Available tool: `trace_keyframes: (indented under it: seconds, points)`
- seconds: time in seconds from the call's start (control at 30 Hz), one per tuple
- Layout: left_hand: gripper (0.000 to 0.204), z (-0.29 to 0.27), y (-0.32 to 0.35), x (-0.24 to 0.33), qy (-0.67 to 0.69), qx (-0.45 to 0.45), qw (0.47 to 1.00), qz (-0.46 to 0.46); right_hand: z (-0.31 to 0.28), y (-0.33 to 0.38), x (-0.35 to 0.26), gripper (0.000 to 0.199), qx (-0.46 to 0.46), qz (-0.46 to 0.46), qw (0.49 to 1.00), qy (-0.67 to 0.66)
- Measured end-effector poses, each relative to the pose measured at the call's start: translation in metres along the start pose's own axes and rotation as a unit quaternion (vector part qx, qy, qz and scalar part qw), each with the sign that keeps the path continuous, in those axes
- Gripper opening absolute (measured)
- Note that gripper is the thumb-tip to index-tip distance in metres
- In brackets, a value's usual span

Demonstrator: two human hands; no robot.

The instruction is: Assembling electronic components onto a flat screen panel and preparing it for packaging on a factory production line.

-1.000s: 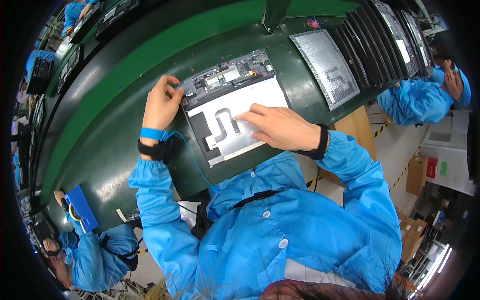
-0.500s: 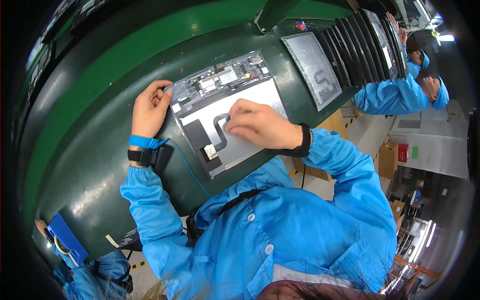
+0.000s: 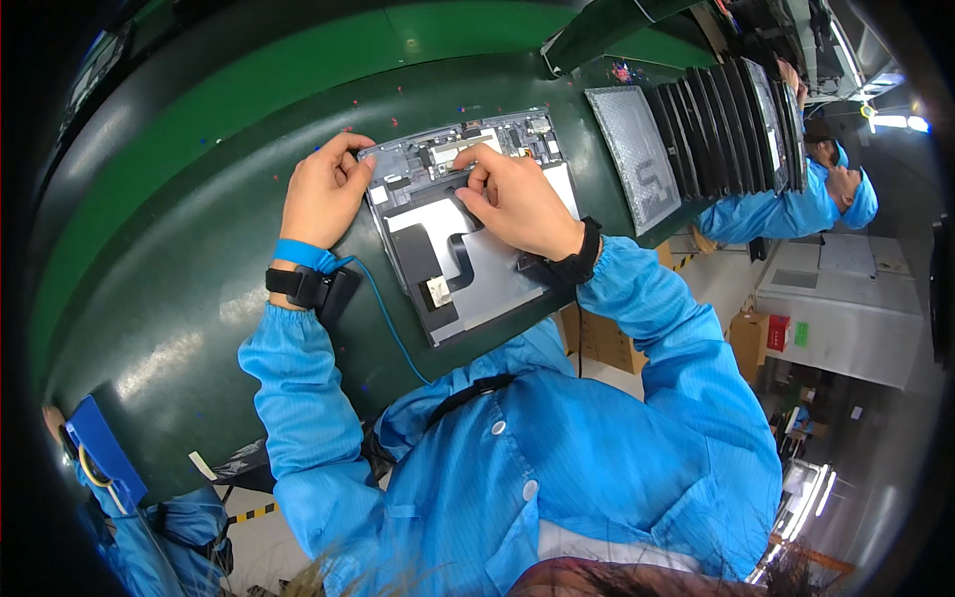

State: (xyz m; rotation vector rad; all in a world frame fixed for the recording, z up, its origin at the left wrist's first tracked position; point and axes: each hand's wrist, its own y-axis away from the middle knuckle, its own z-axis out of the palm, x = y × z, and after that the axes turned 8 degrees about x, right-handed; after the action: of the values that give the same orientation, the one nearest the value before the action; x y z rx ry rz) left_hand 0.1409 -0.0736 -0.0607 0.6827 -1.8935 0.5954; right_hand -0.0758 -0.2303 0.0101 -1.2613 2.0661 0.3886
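While left hand (image 3: 323, 194) pinches the opened device (image 3: 468, 219) corner, right hand (image 3: 517, 199) fingertips press its middle.

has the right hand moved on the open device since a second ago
Yes. The right hand has shifted from the white panel up to the device's top circuit-board end.

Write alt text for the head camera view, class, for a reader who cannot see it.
A person in a blue coat bends over an opened flat device on a dark green bench: the left hand grips its upper left corner, the right hand presses fingertips onto its upper middle. More flat panels stand in a row at upper right, near a co-worker.
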Motion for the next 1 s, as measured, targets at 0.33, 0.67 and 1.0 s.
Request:
trace_keyframes:
  seconds: [0.33, 0.67, 1.0]
  points:
    - [0.02, -0.003, 0.002, 0.008, -0.008, -0.016, 1.0, -0.006, -0.003, 0.003, 0.011, 0.022, 0.0, -0.136, 0.989, 0.06]
    - [0.02, -0.002, 0.002, 0.004, -0.001, -0.016, 1.0, -0.003, -0.008, 0.013, -0.005, 0.035, -0.027, -0.094, 0.99, 0.099]
    - [0.019, 0.0, 0.0, 0.002, 0.009, -0.018, 1.0, 0.0, -0.006, 0.012, 0.019, 0.04, -0.007, -0.104, 0.993, 0.051]
